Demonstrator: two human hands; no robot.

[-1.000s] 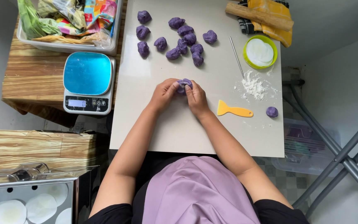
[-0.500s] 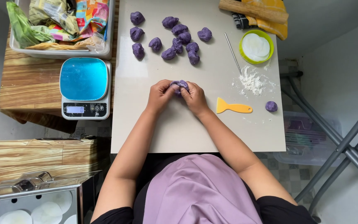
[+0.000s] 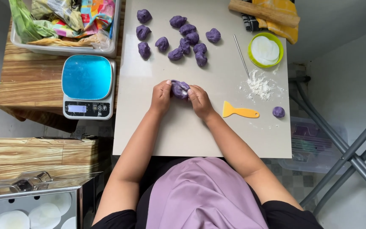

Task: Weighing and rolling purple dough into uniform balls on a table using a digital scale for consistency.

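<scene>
Beige tabletop (image 3: 183,135): purple dough lumps (image 3: 178,36), scraper (image 3: 239,111)

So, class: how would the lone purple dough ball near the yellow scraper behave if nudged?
The lone purple dough ball looks rounded, so it would probably roll. It likely dents easily, since the similar piece between the left hand and right hand looks squashed.

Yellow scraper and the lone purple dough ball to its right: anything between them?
Head view: nothing solid lies between the yellow scraper and the lone purple dough ball, only bare board with faint flour specks.
</scene>
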